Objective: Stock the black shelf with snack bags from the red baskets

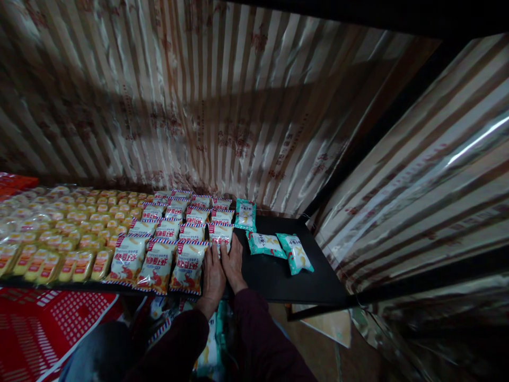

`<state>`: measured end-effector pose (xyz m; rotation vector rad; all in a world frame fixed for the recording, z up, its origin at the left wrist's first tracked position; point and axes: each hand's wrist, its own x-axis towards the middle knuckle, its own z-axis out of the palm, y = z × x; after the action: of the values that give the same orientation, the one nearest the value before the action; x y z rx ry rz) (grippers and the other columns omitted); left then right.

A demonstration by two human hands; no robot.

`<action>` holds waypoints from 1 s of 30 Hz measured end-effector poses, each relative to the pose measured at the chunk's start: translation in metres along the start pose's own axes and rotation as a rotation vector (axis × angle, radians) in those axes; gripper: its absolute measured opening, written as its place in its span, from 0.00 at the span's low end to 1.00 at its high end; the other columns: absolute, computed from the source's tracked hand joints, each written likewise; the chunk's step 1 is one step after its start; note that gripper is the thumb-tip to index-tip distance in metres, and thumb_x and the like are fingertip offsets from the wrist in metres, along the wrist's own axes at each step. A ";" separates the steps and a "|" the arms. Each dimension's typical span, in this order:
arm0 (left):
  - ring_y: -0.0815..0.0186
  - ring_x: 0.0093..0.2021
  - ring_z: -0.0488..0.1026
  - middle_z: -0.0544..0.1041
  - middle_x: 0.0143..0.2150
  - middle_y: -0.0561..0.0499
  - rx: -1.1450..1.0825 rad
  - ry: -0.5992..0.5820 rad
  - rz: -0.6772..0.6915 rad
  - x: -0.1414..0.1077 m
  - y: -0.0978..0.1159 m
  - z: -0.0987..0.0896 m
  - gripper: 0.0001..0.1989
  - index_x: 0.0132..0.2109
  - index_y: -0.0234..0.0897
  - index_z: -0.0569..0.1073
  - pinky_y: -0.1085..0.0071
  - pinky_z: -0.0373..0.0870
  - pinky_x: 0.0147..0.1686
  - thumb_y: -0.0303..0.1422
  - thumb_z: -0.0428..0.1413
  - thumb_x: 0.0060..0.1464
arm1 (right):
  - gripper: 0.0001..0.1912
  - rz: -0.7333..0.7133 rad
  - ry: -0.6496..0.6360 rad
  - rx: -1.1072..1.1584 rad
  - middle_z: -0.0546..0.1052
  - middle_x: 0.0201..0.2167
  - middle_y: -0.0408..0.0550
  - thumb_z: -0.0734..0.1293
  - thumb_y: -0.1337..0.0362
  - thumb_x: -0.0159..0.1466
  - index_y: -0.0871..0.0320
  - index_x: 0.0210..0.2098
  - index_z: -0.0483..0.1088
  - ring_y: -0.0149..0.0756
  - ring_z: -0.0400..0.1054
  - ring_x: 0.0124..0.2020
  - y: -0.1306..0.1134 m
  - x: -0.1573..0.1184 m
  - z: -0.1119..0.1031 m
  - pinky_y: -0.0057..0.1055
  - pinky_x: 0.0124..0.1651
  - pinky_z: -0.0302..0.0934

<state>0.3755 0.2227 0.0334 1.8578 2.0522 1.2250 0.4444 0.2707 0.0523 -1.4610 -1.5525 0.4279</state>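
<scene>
A white, orange and red snack bag [221, 234] with striped ends leans in the rightmost column of bags on the black shelf [274, 281]. My left hand [214, 273] is on its lower left and my right hand [234, 261] on its lower right, so the bag is held between them. The fingertips partly cover its bottom. Just left of my left hand stands a matching snack bag [189, 267], in rows of several more. To the right lie green snack bags: one upright [245, 214], one on its side [265, 244], one tilted [295, 253].
Many yellow wrapped cakes [81, 265] fill the shelf's left side. Below stands a red plastic basket [47, 323], and more green packets [209, 350] are under my arms. A striped plastic sheet [222, 106] hangs behind, and a dark post [369, 132] rises at the right.
</scene>
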 end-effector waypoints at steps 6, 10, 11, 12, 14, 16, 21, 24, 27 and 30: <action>0.49 0.63 0.61 0.64 0.62 0.32 0.089 -0.023 0.036 0.000 -0.001 -0.002 0.26 0.64 0.31 0.59 0.49 0.64 0.57 0.21 0.43 0.58 | 0.33 0.020 -0.035 0.030 0.69 0.55 0.61 0.53 0.46 0.65 0.64 0.58 0.63 0.47 0.61 0.57 -0.003 0.001 0.002 0.46 0.60 0.55; 0.49 0.63 0.60 0.63 0.63 0.31 0.106 -0.039 0.035 0.000 0.001 -0.005 0.26 0.63 0.29 0.60 0.49 0.63 0.58 0.21 0.43 0.57 | 0.31 0.007 -0.019 0.008 0.70 0.55 0.59 0.54 0.47 0.65 0.62 0.58 0.63 0.46 0.62 0.57 -0.002 0.001 0.002 0.45 0.59 0.56; 0.49 0.64 0.60 0.62 0.63 0.32 0.103 -0.042 0.032 -0.001 0.002 -0.005 0.26 0.64 0.29 0.59 0.49 0.62 0.58 0.21 0.43 0.58 | 0.30 0.004 -0.018 0.003 0.70 0.55 0.59 0.54 0.47 0.66 0.62 0.58 0.63 0.46 0.63 0.57 -0.002 0.001 0.001 0.45 0.59 0.56; 0.49 0.64 0.59 0.62 0.64 0.32 0.097 -0.044 0.028 -0.001 0.002 -0.005 0.27 0.64 0.30 0.58 0.49 0.62 0.59 0.21 0.43 0.58 | 0.30 0.003 -0.022 0.000 0.70 0.55 0.59 0.54 0.47 0.66 0.62 0.58 0.62 0.46 0.63 0.56 -0.002 0.001 0.001 0.45 0.59 0.56; 0.50 0.65 0.58 0.62 0.64 0.32 0.078 -0.046 0.017 -0.001 0.001 -0.004 0.27 0.64 0.29 0.57 0.49 0.60 0.60 0.22 0.43 0.58 | 0.30 0.000 -0.049 0.004 0.70 0.56 0.58 0.54 0.48 0.66 0.61 0.59 0.62 0.45 0.64 0.56 -0.003 0.001 0.001 0.45 0.59 0.56; 0.51 0.66 0.56 0.61 0.64 0.31 0.057 -0.042 0.010 -0.001 0.000 -0.003 0.27 0.65 0.29 0.57 0.49 0.59 0.61 0.22 0.43 0.58 | 0.31 0.007 -0.059 0.014 0.70 0.56 0.58 0.54 0.47 0.66 0.61 0.59 0.62 0.45 0.64 0.56 -0.002 0.001 0.002 0.45 0.59 0.56; 0.52 0.67 0.54 0.59 0.65 0.31 0.017 -0.035 -0.004 -0.002 -0.003 0.002 0.28 0.66 0.30 0.53 0.48 0.58 0.61 0.23 0.41 0.59 | 0.36 0.091 -0.013 0.026 0.67 0.58 0.63 0.55 0.44 0.63 0.65 0.60 0.60 0.49 0.60 0.59 0.002 -0.003 0.003 0.48 0.61 0.54; 0.52 0.68 0.52 0.57 0.66 0.31 0.007 -0.031 -0.013 -0.003 -0.003 0.003 0.28 0.67 0.30 0.50 0.47 0.58 0.61 0.25 0.40 0.60 | 0.38 0.121 0.005 0.034 0.65 0.59 0.64 0.54 0.43 0.64 0.67 0.60 0.60 0.50 0.57 0.61 0.001 -0.012 -0.003 0.48 0.62 0.51; 0.54 0.69 0.46 0.52 0.69 0.33 -0.010 -0.006 0.043 -0.004 -0.001 0.002 0.27 0.68 0.32 0.48 0.48 0.55 0.63 0.27 0.40 0.62 | 0.36 0.129 0.028 0.042 0.65 0.60 0.63 0.53 0.44 0.65 0.66 0.60 0.60 0.48 0.56 0.62 -0.002 -0.024 -0.011 0.48 0.63 0.50; 0.56 0.70 0.42 0.49 0.70 0.35 -0.029 0.013 0.114 -0.005 0.002 -0.003 0.26 0.67 0.34 0.49 0.47 0.51 0.64 0.31 0.40 0.63 | 0.34 0.132 0.055 0.046 0.66 0.59 0.62 0.53 0.45 0.66 0.64 0.59 0.61 0.47 0.57 0.62 -0.003 -0.038 -0.017 0.48 0.63 0.50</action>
<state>0.3763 0.2165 0.0348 1.9839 1.9480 1.2894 0.4510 0.2293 0.0486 -1.5329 -1.3989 0.4936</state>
